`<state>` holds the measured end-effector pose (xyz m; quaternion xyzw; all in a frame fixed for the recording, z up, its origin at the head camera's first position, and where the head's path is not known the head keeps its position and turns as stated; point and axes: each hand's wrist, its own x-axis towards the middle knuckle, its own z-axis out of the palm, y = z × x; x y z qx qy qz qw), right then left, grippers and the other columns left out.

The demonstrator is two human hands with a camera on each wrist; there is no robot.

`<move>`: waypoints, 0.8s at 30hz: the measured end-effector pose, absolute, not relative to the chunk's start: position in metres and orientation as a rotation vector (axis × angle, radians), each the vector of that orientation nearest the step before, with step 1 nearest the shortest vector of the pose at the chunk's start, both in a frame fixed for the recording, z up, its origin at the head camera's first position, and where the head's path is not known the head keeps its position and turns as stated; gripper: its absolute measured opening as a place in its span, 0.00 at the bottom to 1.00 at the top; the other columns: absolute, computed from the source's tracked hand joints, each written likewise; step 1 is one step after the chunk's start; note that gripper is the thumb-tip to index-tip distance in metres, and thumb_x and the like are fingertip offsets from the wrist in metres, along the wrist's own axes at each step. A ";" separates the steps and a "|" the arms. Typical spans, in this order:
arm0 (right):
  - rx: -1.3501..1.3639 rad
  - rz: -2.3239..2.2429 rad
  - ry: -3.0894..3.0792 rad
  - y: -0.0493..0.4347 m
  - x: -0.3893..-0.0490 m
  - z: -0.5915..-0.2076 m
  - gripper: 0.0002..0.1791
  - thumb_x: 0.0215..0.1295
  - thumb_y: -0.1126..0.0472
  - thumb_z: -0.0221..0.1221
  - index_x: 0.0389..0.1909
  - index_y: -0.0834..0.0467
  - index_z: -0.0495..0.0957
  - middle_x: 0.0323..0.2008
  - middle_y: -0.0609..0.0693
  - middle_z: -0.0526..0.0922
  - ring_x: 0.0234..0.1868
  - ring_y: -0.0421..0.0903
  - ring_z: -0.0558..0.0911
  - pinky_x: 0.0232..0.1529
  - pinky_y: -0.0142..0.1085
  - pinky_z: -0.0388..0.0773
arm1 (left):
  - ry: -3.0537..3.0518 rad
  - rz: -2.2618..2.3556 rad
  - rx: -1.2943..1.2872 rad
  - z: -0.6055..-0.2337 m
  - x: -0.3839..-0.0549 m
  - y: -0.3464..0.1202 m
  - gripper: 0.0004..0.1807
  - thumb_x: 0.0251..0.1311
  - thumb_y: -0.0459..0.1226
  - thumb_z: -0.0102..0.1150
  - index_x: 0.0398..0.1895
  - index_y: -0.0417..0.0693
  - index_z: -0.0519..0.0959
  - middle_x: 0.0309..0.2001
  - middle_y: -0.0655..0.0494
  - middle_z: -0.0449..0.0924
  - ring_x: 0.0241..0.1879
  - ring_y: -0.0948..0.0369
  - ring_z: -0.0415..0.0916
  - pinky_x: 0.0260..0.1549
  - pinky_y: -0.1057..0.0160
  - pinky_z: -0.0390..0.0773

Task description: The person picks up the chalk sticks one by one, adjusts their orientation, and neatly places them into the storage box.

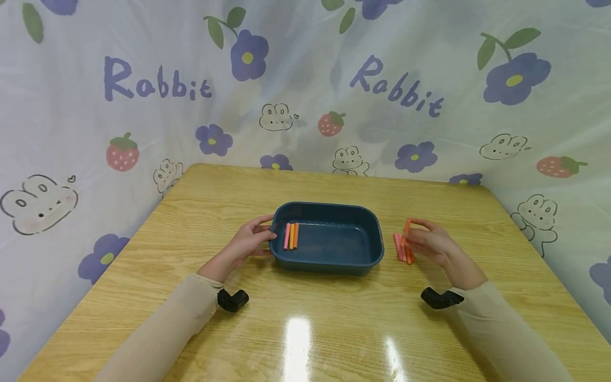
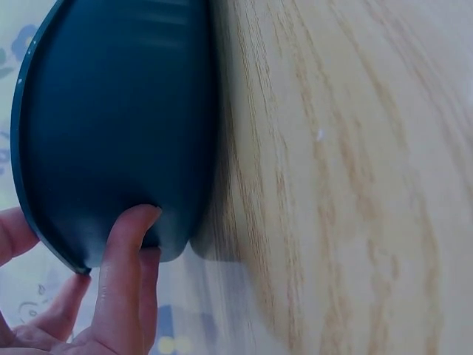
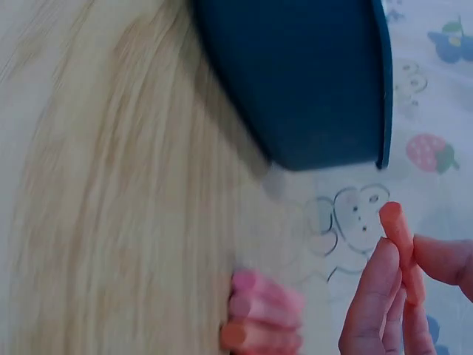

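A dark blue rectangular tub [image 1: 329, 268] stands on the table. My left hand [image 1: 245, 243] grips its left end, thumb over the rim and fingers against the outer wall [image 2: 111, 133]. Inside, near that end, a pink chalk stick [image 1: 287, 236], a yellow-orange one [image 1: 291, 236] and an orange one [image 1: 296, 236] lie side by side. Right of the tub, my right hand [image 1: 431, 244] pinches an orange chalk stick [image 3: 400, 233] between thumb and fingers, raised above the table. Below that hand lie several pink chalk sticks [image 3: 266, 307] and orange ones [image 3: 259, 336], partly hidden by it in the head view.
The wooden table [image 1: 229, 345] reaches back to a white curtain [image 1: 305, 79] printed with rabbits, flowers and strawberries. A black wrist mount [image 1: 233, 301] juts from the left sleeve, another black mount [image 1: 441, 298] from the right.
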<state>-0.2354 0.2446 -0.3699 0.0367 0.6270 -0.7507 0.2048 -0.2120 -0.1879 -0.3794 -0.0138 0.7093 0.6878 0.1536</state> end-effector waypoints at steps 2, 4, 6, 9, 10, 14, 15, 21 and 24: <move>0.120 -2.129 1.688 0.240 -0.236 -0.366 0.40 0.67 0.71 0.49 0.71 0.65 0.35 0.33 0.48 0.81 0.36 0.41 0.82 0.43 0.32 0.78 | 2.032 1.973 -0.038 -0.380 -0.212 -0.188 0.32 0.64 0.29 0.47 0.71 0.45 0.54 0.64 0.34 0.59 0.58 0.42 0.66 0.40 0.50 0.79; 0.125 -2.158 1.638 0.236 -0.236 -0.364 0.40 0.68 0.71 0.48 0.72 0.64 0.33 0.33 0.48 0.81 0.36 0.41 0.82 0.43 0.32 0.78 | 2.032 1.973 -0.037 -0.380 -0.212 -0.188 0.32 0.64 0.29 0.47 0.72 0.45 0.53 0.64 0.34 0.58 0.58 0.42 0.66 0.41 0.51 0.79; 0.131 -2.179 1.604 0.232 -0.238 -0.361 0.40 0.68 0.71 0.47 0.72 0.64 0.32 0.33 0.48 0.81 0.36 0.41 0.82 0.43 0.32 0.78 | 2.031 1.973 -0.036 -0.380 -0.212 -0.188 0.32 0.65 0.29 0.47 0.72 0.45 0.53 0.64 0.34 0.58 0.58 0.42 0.66 0.41 0.50 0.79; 0.147 -2.182 1.601 0.225 -0.241 -0.358 0.40 0.68 0.71 0.47 0.72 0.63 0.32 0.34 0.47 0.79 0.35 0.40 0.82 0.43 0.32 0.78 | 2.031 1.975 -0.036 -0.381 -0.212 -0.187 0.32 0.65 0.29 0.47 0.72 0.45 0.53 0.64 0.34 0.58 0.58 0.42 0.65 0.41 0.50 0.79; 0.154 -2.183 1.600 0.223 -0.242 -0.356 0.40 0.68 0.71 0.47 0.72 0.63 0.33 0.35 0.47 0.79 0.36 0.40 0.81 0.43 0.32 0.78 | 2.033 1.974 -0.036 -0.381 -0.212 -0.187 0.32 0.65 0.29 0.47 0.72 0.45 0.53 0.64 0.34 0.58 0.58 0.42 0.65 0.41 0.50 0.78; 0.171 -2.158 1.612 0.215 -0.245 -0.351 0.41 0.67 0.72 0.50 0.73 0.62 0.36 0.41 0.50 0.75 0.38 0.40 0.81 0.46 0.32 0.77 | 2.032 1.974 -0.035 -0.381 -0.212 -0.187 0.32 0.65 0.29 0.47 0.71 0.45 0.53 0.64 0.34 0.58 0.58 0.42 0.66 0.41 0.49 0.78; 0.169 -2.149 1.617 0.213 -0.245 -0.349 0.41 0.67 0.71 0.50 0.73 0.62 0.36 0.43 0.51 0.74 0.38 0.40 0.81 0.47 0.33 0.77 | 2.032 1.974 -0.033 -0.381 -0.212 -0.187 0.32 0.65 0.29 0.47 0.71 0.45 0.54 0.64 0.34 0.58 0.58 0.42 0.66 0.41 0.49 0.78; 0.146 -2.120 1.607 0.201 -0.251 -0.345 0.39 0.68 0.71 0.49 0.72 0.63 0.37 0.46 0.51 0.71 0.41 0.40 0.80 0.48 0.32 0.76 | 2.039 1.972 -0.043 -0.381 -0.212 -0.187 0.31 0.65 0.29 0.47 0.71 0.46 0.54 0.64 0.35 0.59 0.58 0.42 0.66 0.41 0.50 0.79; 0.136 -2.112 1.592 0.194 -0.255 -0.343 0.39 0.68 0.72 0.48 0.72 0.63 0.37 0.50 0.54 0.67 0.43 0.41 0.80 0.49 0.32 0.75 | 2.043 1.966 -0.055 -0.381 -0.212 -0.187 0.32 0.65 0.29 0.47 0.72 0.46 0.54 0.64 0.35 0.59 0.58 0.43 0.66 0.40 0.51 0.79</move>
